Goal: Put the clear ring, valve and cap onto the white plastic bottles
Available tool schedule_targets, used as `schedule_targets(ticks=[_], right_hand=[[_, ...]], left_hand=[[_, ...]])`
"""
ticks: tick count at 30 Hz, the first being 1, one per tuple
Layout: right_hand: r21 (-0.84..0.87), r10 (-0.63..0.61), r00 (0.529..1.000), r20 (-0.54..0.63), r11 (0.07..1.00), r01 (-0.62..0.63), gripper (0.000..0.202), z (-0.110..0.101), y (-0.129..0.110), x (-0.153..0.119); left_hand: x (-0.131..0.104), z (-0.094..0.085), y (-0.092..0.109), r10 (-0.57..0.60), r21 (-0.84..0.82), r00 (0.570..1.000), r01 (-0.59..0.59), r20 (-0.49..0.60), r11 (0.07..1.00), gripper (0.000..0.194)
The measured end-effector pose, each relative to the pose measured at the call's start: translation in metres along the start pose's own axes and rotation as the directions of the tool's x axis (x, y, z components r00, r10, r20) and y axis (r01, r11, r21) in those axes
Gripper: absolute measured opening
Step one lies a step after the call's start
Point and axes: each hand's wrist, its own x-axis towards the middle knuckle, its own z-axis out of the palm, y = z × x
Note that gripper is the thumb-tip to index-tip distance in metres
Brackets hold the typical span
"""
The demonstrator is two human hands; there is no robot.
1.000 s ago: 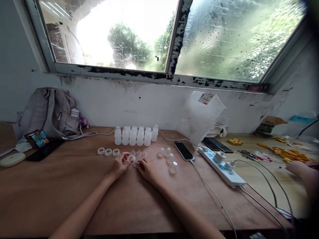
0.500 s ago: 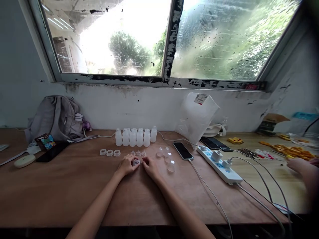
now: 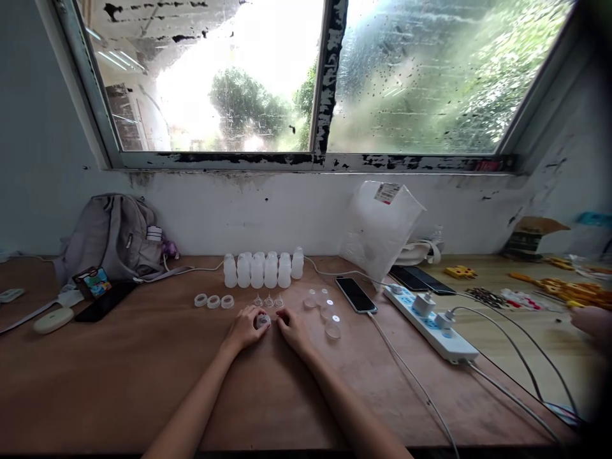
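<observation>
White bottles (image 3: 257,271), contents unclear, left hand (image 3: 245,327) holding small clear part (image 3: 262,320)

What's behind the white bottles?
The wall rises behind the bottles, and cable shows at either end of the row. Whatever sits low, right behind them, is covered.

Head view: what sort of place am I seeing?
Probably a shared indoor workroom: translucent white plastic bottles stand grouped on a brown table, and another person's hand is beside yellow-orange plastic parts.
</observation>
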Motion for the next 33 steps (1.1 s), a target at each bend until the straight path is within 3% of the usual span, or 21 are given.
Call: schedule_targets(ticks=[9,15,19,22,28,33], right_hand=[[-0.015,0.01,1.0,0.004,1.0,-0.01,0.019,-0.003,-0.006,-0.001],[0.05,0.022,1.0,0.007,0.998,-0.022,0.017,0.0,0.0,0.001],[0.163,-0.01,0.998,0.068,0.987,-0.001,0.022,-0.006,-0.013,0.0],[0.294,-0.008,0.993,0.115,0.956,-0.026,0.023,-0.007,-0.021,-0.003],[0.521,0.225,0.969,0.1,0.818,-0.243,0.021,0.002,-0.009,-0.002],[0.555,0.296,0.945,0.139,0.767,-0.322,0.023,0.0,-0.012,0.003]], left_hand=[[0.004,-0.002,0.002,-0.002,-0.089,0.999,0.007,0.052,0.996,0.018],[0.01,0.006,-0.008,-0.098,-0.29,0.995,0.09,-0.012,0.953,0.018],[0.016,0.013,-0.005,-0.296,-0.609,0.955,0.239,0.008,0.756,0.026],[0.02,0.019,0.002,-0.346,-0.735,0.934,0.293,0.085,0.612,0.03],[0.021,0.025,0.01,-0.428,-0.845,0.885,0.366,0.185,0.39,0.035],[0.013,0.025,0.007,-0.263,-0.803,0.944,0.31,0.198,0.509,0.026]])
